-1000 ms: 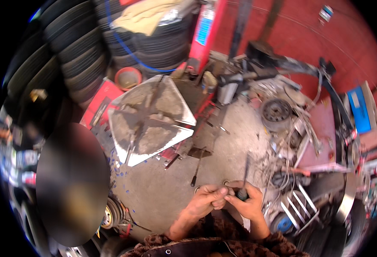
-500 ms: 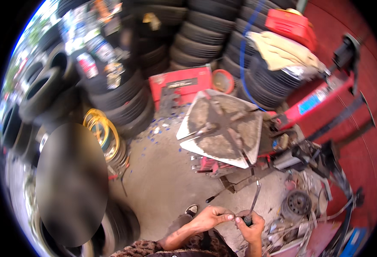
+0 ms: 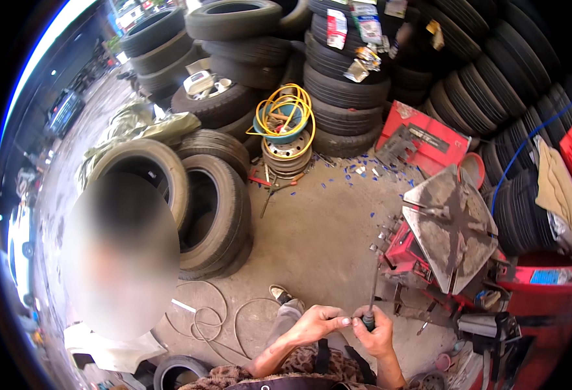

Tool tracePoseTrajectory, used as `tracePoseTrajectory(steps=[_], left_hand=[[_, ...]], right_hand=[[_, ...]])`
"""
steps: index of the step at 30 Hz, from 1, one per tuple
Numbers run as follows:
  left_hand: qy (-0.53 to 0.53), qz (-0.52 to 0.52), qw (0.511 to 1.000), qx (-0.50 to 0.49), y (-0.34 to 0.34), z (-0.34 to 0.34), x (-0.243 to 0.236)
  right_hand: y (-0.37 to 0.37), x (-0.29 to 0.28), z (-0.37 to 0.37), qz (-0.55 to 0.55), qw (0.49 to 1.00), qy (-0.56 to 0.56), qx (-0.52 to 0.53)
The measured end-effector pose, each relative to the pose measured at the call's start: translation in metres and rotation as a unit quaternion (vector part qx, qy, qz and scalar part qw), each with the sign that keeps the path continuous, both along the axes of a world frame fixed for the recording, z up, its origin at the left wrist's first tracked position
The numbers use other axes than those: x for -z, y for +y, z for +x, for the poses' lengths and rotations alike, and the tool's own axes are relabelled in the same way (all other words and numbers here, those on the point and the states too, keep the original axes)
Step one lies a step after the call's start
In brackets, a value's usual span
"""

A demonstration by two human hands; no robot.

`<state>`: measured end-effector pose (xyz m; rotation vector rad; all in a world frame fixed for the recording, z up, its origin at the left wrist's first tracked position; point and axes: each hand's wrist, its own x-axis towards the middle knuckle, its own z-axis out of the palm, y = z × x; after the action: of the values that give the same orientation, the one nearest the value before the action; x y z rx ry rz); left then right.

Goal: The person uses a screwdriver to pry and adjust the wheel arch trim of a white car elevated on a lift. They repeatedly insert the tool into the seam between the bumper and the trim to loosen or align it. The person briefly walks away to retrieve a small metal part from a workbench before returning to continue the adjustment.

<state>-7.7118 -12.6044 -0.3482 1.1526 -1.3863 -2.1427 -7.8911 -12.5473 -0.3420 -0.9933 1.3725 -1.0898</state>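
Tool (image 3: 369, 318) with thin shaft (image 3: 373, 289), left of the metal turntable (image 3: 453, 227), is wrapped in the right hand (image 3: 378, 335); the left hand (image 3: 319, 325) seems to pinch beside it, contents unclear. Probably light and stiff, best gripped by its dark handle (image 3: 368, 322).

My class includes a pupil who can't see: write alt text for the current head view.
A person's right hand grips a dark-handled tool with a long thin shaft, the left hand close beside it. To the right stands a red machine with a grimy four-sided top; stacked tyres line the back.
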Motion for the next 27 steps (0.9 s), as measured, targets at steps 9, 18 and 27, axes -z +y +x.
tracePoseTrajectory(steps=[9,18,27], left_hand=[[0.043,0.018,0.993,-0.105,-0.024,0.114,0.005],[0.063,0.011,0.997,-0.043,-0.129,0.179,-0.013],[0.131,0.073,0.984,-0.097,-0.182,0.236,0.012]], right_hand=[[-0.083,-0.017,0.101,-0.047,0.978,0.092,-0.18],[-0.169,-0.013,0.16,0.006,0.987,0.006,-0.162],[-0.244,0.01,0.213,0.013,0.972,0.022,-0.232]])
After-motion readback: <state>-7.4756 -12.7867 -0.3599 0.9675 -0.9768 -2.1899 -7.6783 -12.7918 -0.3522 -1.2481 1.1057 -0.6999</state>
